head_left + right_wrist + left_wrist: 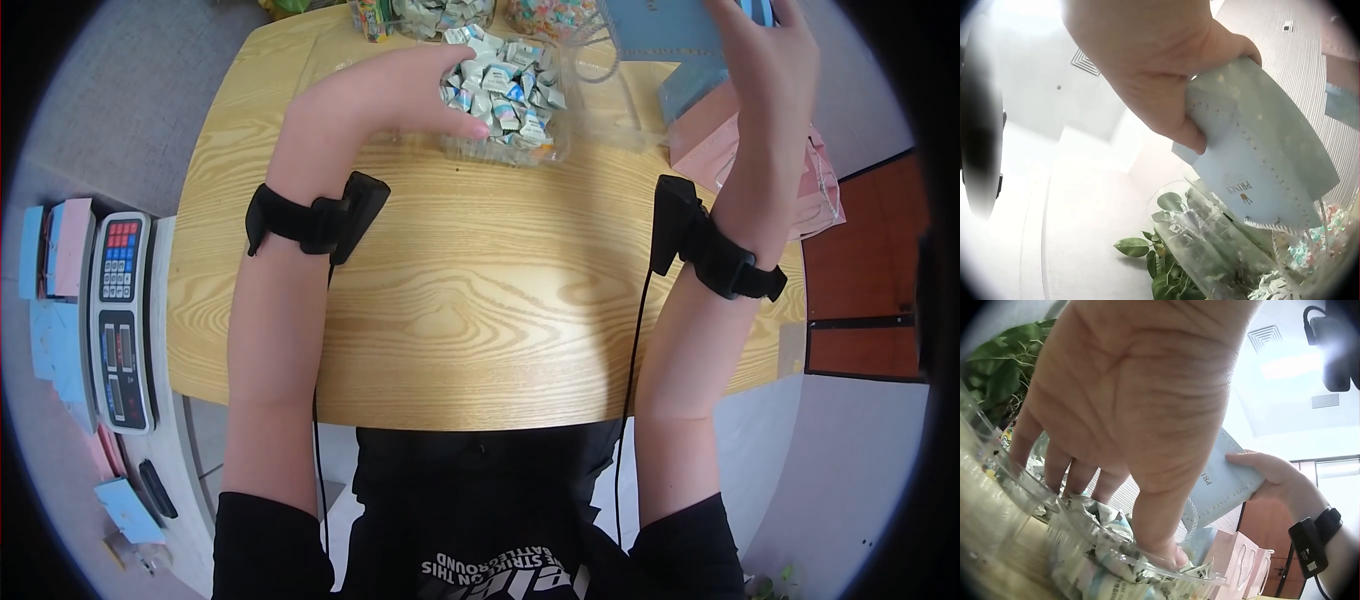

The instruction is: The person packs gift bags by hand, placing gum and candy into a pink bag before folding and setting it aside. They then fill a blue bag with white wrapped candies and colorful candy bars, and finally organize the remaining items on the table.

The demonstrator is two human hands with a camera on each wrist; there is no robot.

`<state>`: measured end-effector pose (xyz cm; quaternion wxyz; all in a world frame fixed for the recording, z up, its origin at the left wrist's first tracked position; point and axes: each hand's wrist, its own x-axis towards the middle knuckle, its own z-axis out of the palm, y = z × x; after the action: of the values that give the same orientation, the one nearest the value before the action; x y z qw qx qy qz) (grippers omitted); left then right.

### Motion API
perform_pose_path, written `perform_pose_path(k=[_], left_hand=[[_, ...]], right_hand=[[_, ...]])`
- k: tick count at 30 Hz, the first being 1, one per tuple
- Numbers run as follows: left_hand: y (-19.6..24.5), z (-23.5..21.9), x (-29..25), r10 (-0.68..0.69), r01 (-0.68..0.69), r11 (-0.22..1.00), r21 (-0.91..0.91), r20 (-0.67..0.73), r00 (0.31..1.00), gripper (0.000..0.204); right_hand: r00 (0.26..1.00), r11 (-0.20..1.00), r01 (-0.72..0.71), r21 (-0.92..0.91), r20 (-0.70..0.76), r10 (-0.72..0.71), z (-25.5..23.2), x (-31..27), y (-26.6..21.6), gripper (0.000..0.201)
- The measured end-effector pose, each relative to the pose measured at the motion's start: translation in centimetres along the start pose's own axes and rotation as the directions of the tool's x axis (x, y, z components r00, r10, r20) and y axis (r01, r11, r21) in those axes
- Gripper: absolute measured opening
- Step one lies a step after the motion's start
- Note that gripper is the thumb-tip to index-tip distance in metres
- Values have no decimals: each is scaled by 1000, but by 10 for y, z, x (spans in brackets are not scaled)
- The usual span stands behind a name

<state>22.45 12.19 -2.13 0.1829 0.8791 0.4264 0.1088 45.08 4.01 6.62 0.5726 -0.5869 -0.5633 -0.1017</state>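
Note:
A clear plastic box (558, 146) full of wrapped candies (505, 85) stands at the far side of the table. My left hand (365, 95) reaches over its left side, thumb and fingers spread apart. In the left wrist view, the fingertips dip among the candies and the thumb (1159, 528) lies at the rim. My right hand (775, 70) grips a light blue paper gift bag (660, 30) by its bottom end, at the back right. The bag is tipped over, its rope handle (1275, 230) hanging at the lower end and the PRINCE print upside down in the right wrist view.
More clear tubs of candies (443, 14) and coloured shreds (550, 16) line the back of the wooden table (480, 300). Pink gift bags (708, 130) stand at the right edge. A scale (122, 320) lies left of the table. Leafy plants (1169, 275) stand behind the tubs.

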Motion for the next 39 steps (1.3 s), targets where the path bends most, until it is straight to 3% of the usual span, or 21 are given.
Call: perform_pose_path(k=[7, 9, 10, 11, 12, 15, 16, 17, 20, 22, 23, 25, 28, 29, 31, 32, 34, 36, 38, 39], left_hand=[[4, -3, 0, -52, 52, 999, 8, 46, 998, 87], [1, -2, 1, -58, 57, 998, 13, 55, 997, 87], [-6, 4, 2, 26, -26, 999, 21, -11, 1000, 87], [-7, 6, 2, 110, -108, 994, 34, -77, 991, 87], [-8, 8, 2, 109, -107, 994, 34, -78, 991, 87], [-3, 10, 3, 191, -176, 978, 115, -136, 972, 90], [0, 7, 2, 133, -133, 991, 26, -32, 991, 91], [2, 5, 2, 82, -78, 995, -57, 77, 994, 92], [1, 5, 4, 18, -22, 998, 52, 74, 997, 93], [4, 3, 1, -5, 1, 998, 60, 77, 997, 92], [6, 2, 0, -29, 24, 997, 71, 78, 997, 91], [5, 3, 1, -15, 10, 996, 85, 64, 998, 90], [7, 4, 1, -19, 14, 996, 90, 51, 999, 89], [8, 4, 1, -35, 30, 996, 80, 51, 998, 89], [1, 16, 4, 3, -2, 996, 85, -15, 1000, 89], [-2, 22, 6, 41, -34, 995, 91, -75, 996, 89], [1, 26, 10, 57, -50, 994, 93, -75, 996, 88], [7, 33, 13, 70, -63, 993, 96, -73, 995, 87], [10, 43, 15, 14, 16, 961, 275, -107, 994, 85], [9, 45, 15, 13, 17, 961, 276, -108, 994, 85]], right_hand=[[1000, 996, 10, -84, -9, -11, 0, 10, 12, 59], [997, 995, -78, 66, 4, 78, -2, 4, 0, 59], [997, 995, -76, 66, 5, 76, -3, 2, -2, 59], [994, 978, -82, 191, 86, 66, -3, 1, -4, 59], [985, 946, -97, 311, 165, 47, -3, 0, -6, 59], [990, 967, -121, 223, 95, 102, 22, 4, 2, 58], [993, 968, -11, 250, 117, -19, 18, -1, 4, 58], [993, 968, -13, 249, 115, -16, 18, -1, 5, 58], [999, 957, 25, 288, 25, -33, 17, 10, 14, 58], [952, 783, -257, 566, 8, 307, 7, 39, 32, 60], [951, 784, -258, 564, 6, 308, 6, 31, 23, 60], [997, 923, -41, 383, -45, 63, 3, 5, -6, 61], [1000, 903, 12, 430, -6, -11, -7, 3, -3, 61], [1000, 902, 16, 430, -9, -13, -11, 17, 11, 61], [967, 799, -233, 555, 41, 253, -16, 52, 46, 62], [967, 799, -231, 556, 38, 254, -14, 40, 32, 62], [999, 932, -40, 361, 31, 31, -10, 3, -8, 64], [999, 922, -40, 385, 38, 27, -9, 3, -6, 64], [999, 911, -33, 412, 49, 14, -9, 3, -6, 64], [995, 917, -56, 395, 102, 17, -10, 3, -7, 63]])
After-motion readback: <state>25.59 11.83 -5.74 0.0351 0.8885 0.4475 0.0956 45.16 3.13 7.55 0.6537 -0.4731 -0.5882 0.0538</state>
